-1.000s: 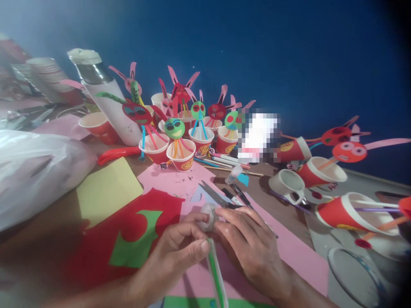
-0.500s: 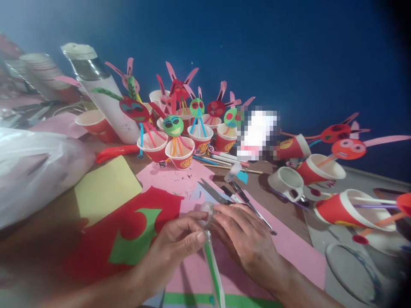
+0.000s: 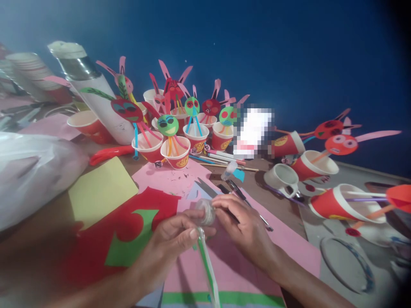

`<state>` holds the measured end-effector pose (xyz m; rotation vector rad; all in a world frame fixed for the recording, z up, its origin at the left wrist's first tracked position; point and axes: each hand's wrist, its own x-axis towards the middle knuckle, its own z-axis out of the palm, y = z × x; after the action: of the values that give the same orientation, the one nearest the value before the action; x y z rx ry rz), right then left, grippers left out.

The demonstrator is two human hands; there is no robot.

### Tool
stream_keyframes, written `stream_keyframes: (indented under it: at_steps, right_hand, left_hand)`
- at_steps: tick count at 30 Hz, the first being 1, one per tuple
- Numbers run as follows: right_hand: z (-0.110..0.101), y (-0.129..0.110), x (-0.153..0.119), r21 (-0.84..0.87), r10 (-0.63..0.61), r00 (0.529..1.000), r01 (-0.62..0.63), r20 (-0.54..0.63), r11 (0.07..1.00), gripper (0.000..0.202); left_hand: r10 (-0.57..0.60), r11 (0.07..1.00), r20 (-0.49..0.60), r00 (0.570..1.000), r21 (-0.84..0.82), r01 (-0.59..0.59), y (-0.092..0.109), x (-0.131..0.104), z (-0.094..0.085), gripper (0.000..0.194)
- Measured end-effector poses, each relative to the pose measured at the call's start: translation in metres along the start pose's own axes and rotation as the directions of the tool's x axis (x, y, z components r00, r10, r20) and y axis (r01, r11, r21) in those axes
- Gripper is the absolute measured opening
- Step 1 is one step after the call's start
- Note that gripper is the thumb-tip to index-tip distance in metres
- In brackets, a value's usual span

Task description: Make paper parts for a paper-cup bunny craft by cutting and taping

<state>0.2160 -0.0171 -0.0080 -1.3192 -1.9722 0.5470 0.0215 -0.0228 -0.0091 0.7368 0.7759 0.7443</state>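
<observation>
The clear tape roll [image 3: 207, 216] sits between my hands, against the fingers of my left hand [image 3: 173, 237], whose thumb and forefinger pinch the top of a green-and-white strip [image 3: 209, 269]. One hand minding both could let the strip twist or slip. My right hand [image 3: 245, 229] is loosely curled, fingertips at the roll's right edge; I can't tell whether they grip it or only touch. If they pick at a tape end, it might split or cling to my skin. Just beyond those fingertips lie the scissors [image 3: 206, 187], so a careless push forward could catch a blade. Farther ahead of my hands, the front paper cup [image 3: 176, 155] carries a tall paper figure [image 3: 168, 125] and could tip if my reach bumped it.
</observation>
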Motion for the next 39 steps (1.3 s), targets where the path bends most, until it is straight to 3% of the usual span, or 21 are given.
stream_keyframes:
  at_steps: [3, 7, 12, 15, 20, 25, 29, 33, 36, 39]
  right_hand:
    - [-0.003, 0.002, 0.002, 0.108, 0.054, 0.998, -0.057, 0.033, 0.992, 0.02]
    - [-0.007, 0.006, 0.004, 0.228, 0.02, 0.996, -0.041, 0.092, 0.973, 0.024]
    - [-0.016, 0.005, 0.008, 0.341, -0.044, 0.956, -0.06, 0.289, 0.938, 0.033]
    - [-0.017, 0.005, 0.01, 0.364, -0.07, 0.942, -0.058, 0.328, 0.93, 0.032]
    - [-0.013, 0.009, 0.009, 0.271, 0.003, 0.943, -0.099, 0.334, 0.957, 0.011]
    - [-0.005, 0.011, 0.004, 0.147, -0.03, 0.965, -0.009, 0.262, 0.989, 0.013]
    - [-0.004, -0.004, 0.0, 0.062, -0.071, 0.972, 0.059, 0.226, 0.996, 0.017]
    - [-0.005, -0.025, -0.004, 0.176, 0.037, 0.971, -0.08, 0.235, 0.981, 0.016]
    - [-0.002, -0.032, -0.005, 0.203, 0.144, 0.936, -0.216, 0.32, 0.955, 0.017]
    - [0.0, -0.031, -0.006, 0.223, 0.229, 0.889, -0.336, 0.397, 0.915, 0.022]
  left_hand:
    - [0.031, 0.999, 0.014, 0.999, 0.013, -0.031, 0.004, -0.001, -0.001, 0.012]
    - [0.03, 0.999, 0.033, 0.999, 0.02, -0.031, 0.007, -0.002, -0.003, 0.011]
    - [-0.024, 1.0, 0.027, 0.999, 0.002, 0.024, 0.01, 0.0, -0.004, 0.014]
    - [-0.083, 0.994, 0.023, 0.996, 0.07, 0.081, 0.01, 0.0, -0.006, 0.024]
    - [-0.05, 0.992, -0.039, 0.998, 0.114, 0.054, 0.01, -0.001, -0.014, 0.02]
    - [0.038, 0.99, -0.144, 0.989, 0.139, -0.018, 0.012, -0.001, -0.018, 0.015]
    - [0.075, 0.972, -0.221, 0.972, 0.234, -0.021, 0.012, -0.003, -0.012, 0.019]
    - [0.122, 0.948, -0.214, 0.969, 0.313, -0.05, 0.01, -0.003, -0.003, 0.017]
    - [0.108, 0.96, -0.147, 0.983, 0.273, -0.065, 0.008, -0.002, 0.001, 0.015]
    - [0.026, 0.982, -0.1, 0.995, 0.186, -0.007, 0.006, -0.002, 0.0, 0.011]
